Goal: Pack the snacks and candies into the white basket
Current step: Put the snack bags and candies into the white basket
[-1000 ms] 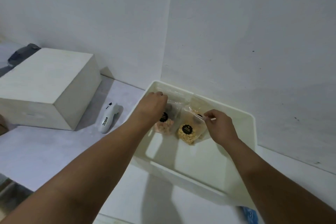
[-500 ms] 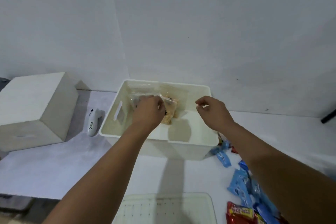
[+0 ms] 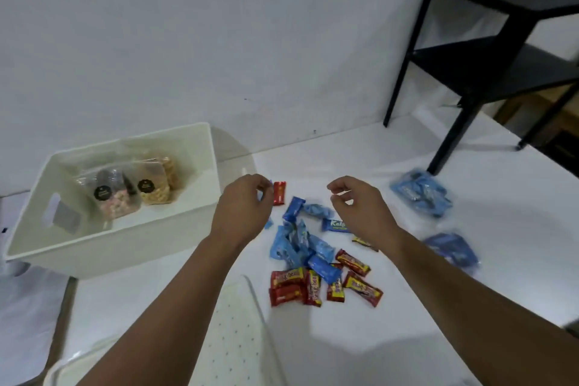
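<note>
A: Hands?
B: Left hand [image 3: 242, 208] hovers just right of the white basket [image 3: 125, 247], fingers loosely curled, nothing in it. Right hand [image 3: 360, 207] hangs over the candy pile, thumb and forefinger nearly meeting, also holding nothing.

A: Basket contents?
B: Three clear snack pouches leaning at the far wall. Front one, pink and dark pieces with a black round label [image 3: 111, 197]. Beside it a pouch of tan puffs [image 3: 153, 188], same label. A third pouch with round biscuits [image 3: 170, 166] is behind that one, mostly hidden.

A: Loose stuff?
B: All on the white worktop [image 3: 407, 307], right of the basket. Blue wrapped candies [image 3: 297, 244] in a heap between the two forearms, red wrapped bars [image 3: 294, 287] clustered just nearer the camera. One single red bar [image 3: 279, 193] lies by the left fingertips, apart from them. A blue bar with white lettering [image 3: 336, 225] sits under the right hand. Two clear bags of blue sweets further right, one light [image 3: 421, 193], one darker [image 3: 451, 249], both blurred.

A: Anything else?
B: Black shelf unit [image 3: 488, 56] stands at the back right on the worktop. A perforated white lid [image 3: 238, 338] lies at the near edge, below the left forearm. White wall behind.
</note>
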